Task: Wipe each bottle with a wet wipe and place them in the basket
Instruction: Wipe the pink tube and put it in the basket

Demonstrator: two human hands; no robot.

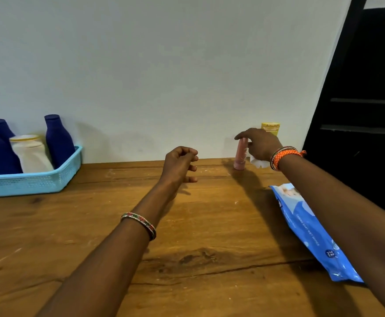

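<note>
At about 9 o'clock on the wooden table [95,225] sat the light-blue basket [33,183], already holding 3 dark-blue bottles [57,140] and 1 white bottle [32,154], all upright or leaning against each other.

Near the centre, the left hand [180,163] hung above the wood with its fingers loosely curled and nothing in it.

At roughly 1 o'clock, close to the wall, stood the pink bottle [240,154], slim, upright and apparently unwiped. The right hand [259,144] reached over its top, index finger extended across the cap, with a white wet wipe [259,163] trailing below the palm; whether the fingers had actually closed on the bottle could not be told. Just behind the hand stood a yellow bottle [270,128], partly hidden.

The pink bottle looked light, rigid and narrow-based, so probably easy to tip; it would likely turn slick under a damp wipe. Mid-body seemed the safest place to hold it.

At 3 to 4 o'clock lay the blue wipes pack [310,229], flat.
</note>
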